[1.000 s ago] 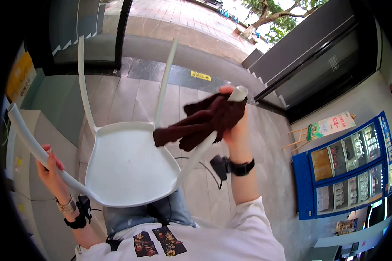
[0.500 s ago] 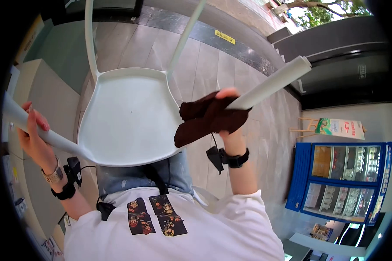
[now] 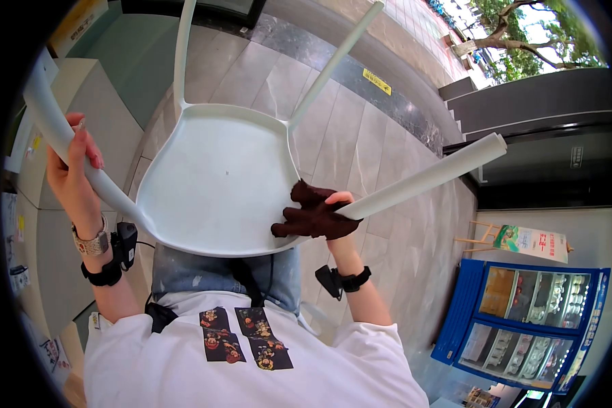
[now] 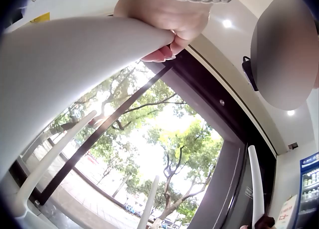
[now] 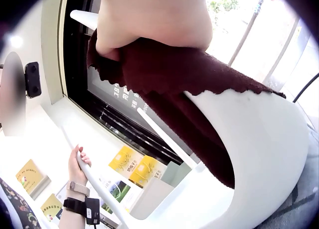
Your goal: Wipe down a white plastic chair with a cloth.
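A white plastic chair is held legs-up in front of the body; its smooth seat [image 3: 217, 177] faces the head camera. My left hand [image 3: 75, 180] grips the near left leg [image 3: 117, 198], fingers curled round it. With my right hand [image 3: 340, 198] I hold a dark maroon cloth [image 3: 316, 219] wrapped about the near right leg [image 3: 428, 175], low down where the leg meets the seat. In the right wrist view the cloth [image 5: 169, 69] drapes round the wide base of that leg, hiding most of the fingers. The two far legs stand beyond the seat.
A pale counter [image 3: 68, 238] runs along the left side. Over to the right are a blue display fridge [image 3: 449, 306] and an easel sign [image 3: 532, 243]. A yellow floor sticker [image 3: 377, 81] lies at the doorway ahead. Yellow boxes [image 5: 149, 170] show in the right wrist view.
My right hand and the cloth have slid down the near right leg, from close to its tip to its base at the seat. My left hand keeps its grip.
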Demonstrator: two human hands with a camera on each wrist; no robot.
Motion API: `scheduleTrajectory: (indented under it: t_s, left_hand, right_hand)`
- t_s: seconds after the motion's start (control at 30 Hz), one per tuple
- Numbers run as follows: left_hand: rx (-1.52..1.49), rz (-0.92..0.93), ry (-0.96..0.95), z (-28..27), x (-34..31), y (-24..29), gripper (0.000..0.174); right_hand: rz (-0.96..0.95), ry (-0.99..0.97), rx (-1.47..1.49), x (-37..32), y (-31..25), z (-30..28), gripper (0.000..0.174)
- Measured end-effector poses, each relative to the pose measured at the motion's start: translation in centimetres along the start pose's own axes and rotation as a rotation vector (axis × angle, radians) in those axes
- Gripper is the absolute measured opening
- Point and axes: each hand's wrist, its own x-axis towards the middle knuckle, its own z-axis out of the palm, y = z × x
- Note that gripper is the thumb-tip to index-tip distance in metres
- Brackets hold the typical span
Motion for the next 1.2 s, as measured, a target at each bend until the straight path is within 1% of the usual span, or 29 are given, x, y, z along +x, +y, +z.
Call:
scheduleTrajectory:
  t_s: [0.03,0.1,0.17,0.23,0.27,0.37,0.4,0.43,0.5,0.53,0.63,0.67,0.7,0.73,0.77,0.8,0.83,0.87,0.9,0.93,1.0,1.03,1.13,1.2]
  left_hand:
    - [0.005,-0.004,0.008,0.1,0.0,0.1,0.023]
    - [-0.023,-0.023,0.02,0.2,-0.1,0.2,0.022]
    - [-0.029,-0.03,0.015,0.3,-0.1,0.4,0.021]
    - [-0.015,-0.029,0.004,0.3,-0.1,0.5,0.02]
    - [-0.016,-0.038,0.0,0.3,-0.1,0.6,0.02]
    - [-0.01,-0.061,0.001,0.4,-0.2,0.7,0.021]
    - [-0.005,-0.061,0.005,0.4,-0.2,0.8,0.02]
    - [-0.001,-0.061,0.008,0.4,-0.2,0.8,0.02]
    - [-0.015,-0.066,0.003,0.2,-0.2,0.4,0.019]
    - [-0.022,-0.067,0.001,0.1,-0.2,0.3,0.019]
    - [-0.025,-0.03,0.027,0.6,-0.3,0.8,0.017]
    - [-0.012,-0.031,0.029,0.9,-0.4,1.2,0.017]
    - [0.002,-0.033,0.029,1.2,-0.5,1.7,0.016]
    - [0.016,-0.034,0.026,1.4,-0.4,2.0,0.016]
    - [0.017,-0.036,0.023,1.4,-0.3,2.2,0.016]
    - [0.018,-0.038,0.02,1.4,-0.4,2.2,0.017]
    - [0.017,-0.04,0.017,1.4,-0.4,2.2,0.017]
    - [0.011,-0.035,0.014,1.3,-0.3,2.1,0.017]
    - [0.005,-0.031,0.013,1.2,-0.3,1.9,0.017]
    - [-0.002,-0.027,0.013,1.1,-0.3,1.8,0.017]
    - [-0.003,-0.024,0.024,1.0,-0.4,1.6,0.017]
    - [-0.002,-0.022,0.03,1.0,-0.4,1.6,0.017]
    - [0.002,-0.026,0.046,1.2,-0.4,1.9,0.019]
    - [0.006,-0.025,0.034,1.2,-0.4,2.0,0.019]
  right_hand:
    - [-0.037,-0.002,-0.029,-0.3,0.5,-0.1,0.018]
    - [0.102,-0.014,0.024,-1.0,1.6,-0.9,0.019]
    - [0.117,-0.027,-0.034,-1.7,2.7,-1.5,0.022]
    - [0.01,-0.045,-0.207,-2.3,4.1,-1.5,0.024]
    - [0.011,-0.038,-0.261,-2.5,4.7,-1.5,0.027]
    - [0.145,0.068,-0.324,-4.0,5.4,-1.3,0.027]
    - [0.167,0.122,-0.305,-4.1,5.7,-1.1,0.025]
    - [0.131,0.136,-0.378,-4.1,5.6,-1.1,0.025]
    - [0.057,0.167,-0.522,-4.0,4.0,-0.1,0.025]
    - [0.054,0.16,-0.5,-3.9,3.1,0.4,0.012]
    - [0.031,0.177,-0.385,-2.9,0.4,1.1,0.014]
    - [-0.03,0.206,-0.353,-2.0,0.7,0.0,0.015]
    - [-0.083,0.158,-0.294,-0.9,-1.0,0.1,0.018]
    - [-0.097,0.184,-0.267,0.2,-1.9,-0.6,0.019]
    - [-0.167,0.178,-0.28,1.7,-4.3,-0.1,0.02]
    - [-0.151,0.184,-0.23,2.9,-6.9,0.6,0.022]
    - [-0.247,0.187,-0.267,4.5,-8.4,0.2,0.024]
    - [-0.238,0.204,-0.289,5.7,-10.7,0.7,0.025]
    - [-0.252,0.193,-0.215,6.8,-12.2,0.5,0.024]
    - [-0.277,0.177,-0.222,7.9,-13.4,0.3,0.024]
    - [-0.25,0.062,-0.103,8.8,-16.4,1.6,0.027]
    - [-0.237,0.012,-0.072,8.9,-17.2,2.1,0.029]
    - [-0.205,0.035,-0.023,9.0,-17.2,2.6,0.028]
    - [-0.27,0.083,-0.055,8.5,-16.4,3.1,0.029]
